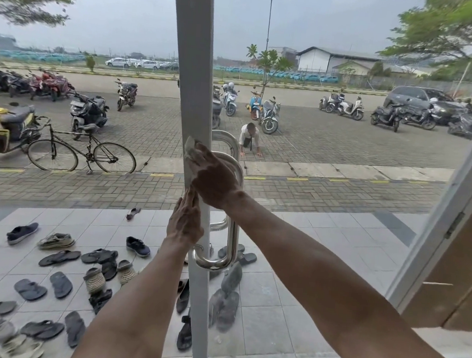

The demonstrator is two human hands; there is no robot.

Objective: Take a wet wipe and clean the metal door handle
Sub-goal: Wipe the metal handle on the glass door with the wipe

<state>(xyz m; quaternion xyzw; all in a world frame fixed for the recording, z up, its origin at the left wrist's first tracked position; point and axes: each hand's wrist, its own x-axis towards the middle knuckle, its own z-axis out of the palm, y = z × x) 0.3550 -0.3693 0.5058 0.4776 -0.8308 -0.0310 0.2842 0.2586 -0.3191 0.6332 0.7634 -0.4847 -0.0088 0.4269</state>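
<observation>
The right hand (215,177) presses the wet wipe (190,149) against the white door frame (193,61), level with the upper bend of the metal door handle (234,235). Its fingers (202,154) lie nearly straight over the cloth, pushing it flat rather than pinching it, though the thumb is hidden and the hand is a little blurred. The left hand (184,220) rests flat on the frame just below, fingers extended and holding nothing, apparently steadying the door. The wiping looks to be under way, but the cloth sits more on the frame than on the chrome. To do this well, the wipe should probably wrap around the tube — not just skim its front face — so the back, where palms grip, gets cleaned too. A sensible pass would run from the top bend down the upright bar to the lower curve in one steady stroke. The left hand should keep bracing so the door does not swing away under pressure. Folding the wipe to a fresh face partway likely helps avoid smearing.
</observation>
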